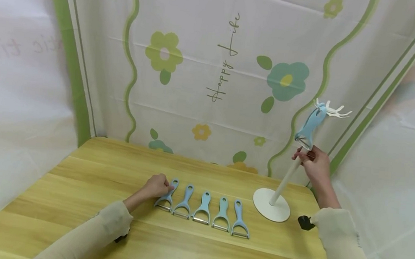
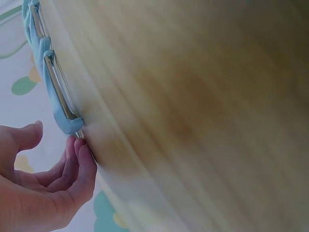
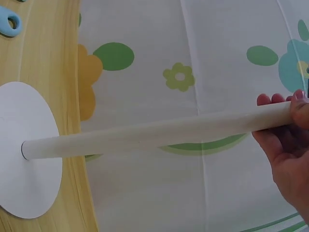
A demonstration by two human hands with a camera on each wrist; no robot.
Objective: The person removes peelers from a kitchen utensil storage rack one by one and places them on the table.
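Several blue and pale green peelers lie in a row on the table, the leftmost peeler beside my left hand. In the left wrist view, bent fingertips of the left hand are at the near end of a blue peeler, the thumb held apart. My right hand grips the upper pole of a white stand. From its branched top hangs another light blue peeler, blade down, just above that hand. The right wrist view shows the right hand round the pole.
The stand's round base rests on the wooden table to the right of the row. A flowered cloth hangs behind the table, and pale cloth panels flank it. A small black object shows by the right sleeve.
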